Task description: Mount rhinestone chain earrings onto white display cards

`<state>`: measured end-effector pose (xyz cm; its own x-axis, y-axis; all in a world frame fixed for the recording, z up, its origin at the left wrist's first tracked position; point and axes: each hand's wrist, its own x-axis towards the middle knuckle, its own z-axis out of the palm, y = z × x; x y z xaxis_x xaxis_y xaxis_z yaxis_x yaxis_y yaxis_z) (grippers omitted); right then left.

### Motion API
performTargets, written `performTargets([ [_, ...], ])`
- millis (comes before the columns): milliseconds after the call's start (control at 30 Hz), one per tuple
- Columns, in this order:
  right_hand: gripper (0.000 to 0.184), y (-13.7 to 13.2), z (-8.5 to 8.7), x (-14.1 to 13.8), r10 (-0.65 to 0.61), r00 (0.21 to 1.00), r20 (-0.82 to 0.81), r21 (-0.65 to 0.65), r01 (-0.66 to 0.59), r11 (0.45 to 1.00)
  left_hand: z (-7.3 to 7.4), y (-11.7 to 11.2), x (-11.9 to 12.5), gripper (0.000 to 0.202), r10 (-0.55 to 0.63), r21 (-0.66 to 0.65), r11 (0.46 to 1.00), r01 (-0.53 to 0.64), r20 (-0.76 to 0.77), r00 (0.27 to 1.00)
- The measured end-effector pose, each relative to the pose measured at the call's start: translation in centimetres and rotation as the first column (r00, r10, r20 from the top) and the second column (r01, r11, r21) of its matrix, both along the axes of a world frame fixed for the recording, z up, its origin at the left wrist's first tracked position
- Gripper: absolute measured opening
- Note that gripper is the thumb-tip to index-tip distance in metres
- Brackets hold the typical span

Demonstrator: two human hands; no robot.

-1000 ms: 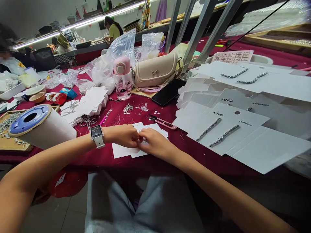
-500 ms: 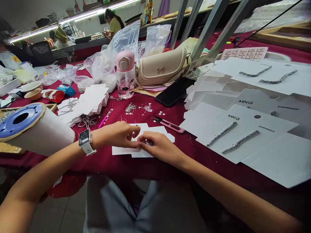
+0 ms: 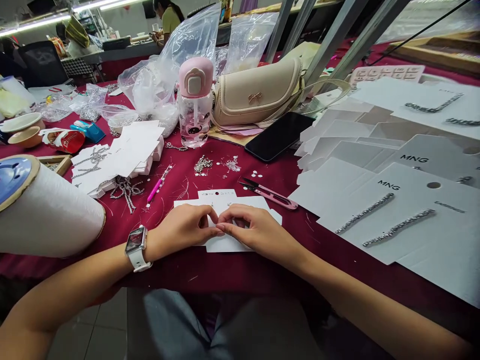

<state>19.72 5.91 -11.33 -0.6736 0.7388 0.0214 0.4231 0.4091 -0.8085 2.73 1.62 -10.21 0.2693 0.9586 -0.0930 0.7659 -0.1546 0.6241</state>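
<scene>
My left hand point(image 3: 183, 227), with a white smartwatch point(image 3: 135, 246) on its wrist, and my right hand point(image 3: 254, 229) meet fingertip to fingertip over a small white card point(image 3: 228, 201) lying on the dark red tablecloth point(image 3: 232, 267). Both hands are closed in a pinch on something tiny between them that I cannot make out. Pink thread snips point(image 3: 270, 193) lie just beyond the card to the right. Loose silver chain pieces point(image 3: 203, 163) are scattered behind it.
White MNG earring cards point(image 3: 390, 210) with silver chain earrings cover the right side. A big white thread spool point(image 3: 41, 210) lies at left. Behind stand a pink-capped bottle point(image 3: 194, 102), a cream handbag point(image 3: 255, 95), a black phone point(image 3: 279, 135), card stacks point(image 3: 123, 152) and plastic bags point(image 3: 168, 75).
The view has tilted down and shifted slightly. My hands stay together over the card, drawn a little nearer to the table's front edge.
</scene>
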Motion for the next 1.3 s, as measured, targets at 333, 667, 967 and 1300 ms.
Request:
performTargets([
  [333,0.011,-0.1,0.3,-0.3,-0.001,1.000,0.024,0.039,0.000,0.999,-0.5,-0.7,0.5,0.020,0.045,0.019,0.999,-0.047,0.098,0.994],
  [667,0.012,-0.2,0.2,-0.5,-0.030,0.999,0.020,0.042,0.029,0.999,-0.4,-0.5,0.9,0.024,0.114,-0.021,0.993,-0.112,0.199,0.973],
  [967,0.013,-0.3,0.4,-0.3,0.001,0.998,-0.067,0.026,0.000,1.000,-0.3,-0.7,1.0,0.027,0.116,0.054,0.991,-0.122,0.101,0.988],
  [1300,0.010,-0.2,0.4,-0.3,-0.001,0.992,-0.127,0.018,0.004,1.000,-0.5,-0.9,1.1,0.025,0.081,0.126,0.989,-0.076,-0.031,0.996],
])
